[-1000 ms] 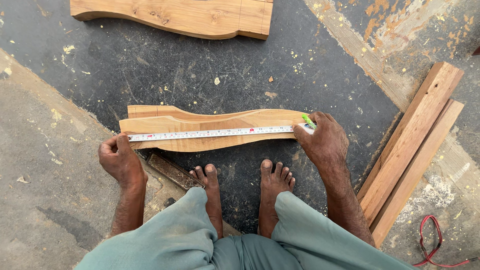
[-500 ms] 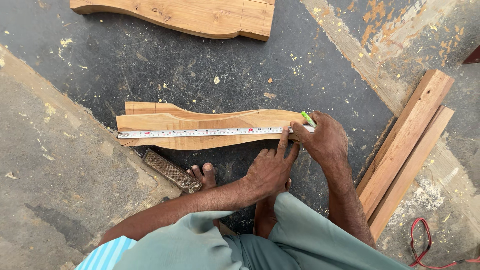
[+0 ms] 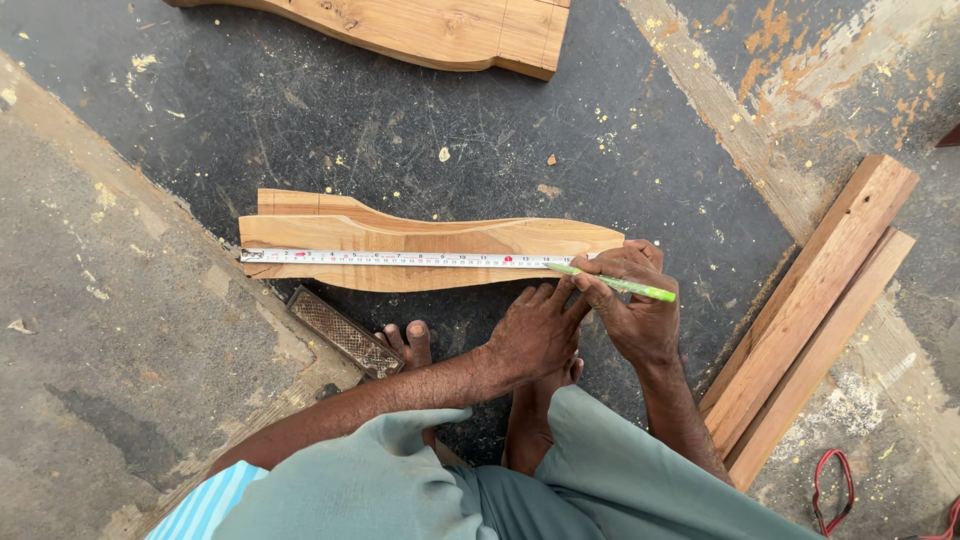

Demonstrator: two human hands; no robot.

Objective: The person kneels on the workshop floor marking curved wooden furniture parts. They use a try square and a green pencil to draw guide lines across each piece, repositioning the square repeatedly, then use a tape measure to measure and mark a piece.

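Note:
A curved piece of light wood [image 3: 400, 232] lies on the dark floor in front of my bare feet. A white measuring tape [image 3: 390, 258] is stretched along it from its left end toward the right. My right hand [image 3: 630, 310] holds a green pencil [image 3: 612, 284] with its tip on the wood near the tape's right end. My left hand [image 3: 535, 330] has its fingers spread and pressed down beside the tape, just left of the right hand. Whether the right hand also grips the tape case is hidden.
A larger shaped wooden board [image 3: 420, 28] lies at the top. Two long wooden battens [image 3: 815, 310] lie side by side at the right. A dark flat rasp-like tool [image 3: 345, 332] rests near my left foot. A red cord [image 3: 835, 495] sits at the bottom right.
My left hand left the tape's left end and crossed to the right, pressing down beside the right hand. The right hand has lowered the pencil tip to the wood.

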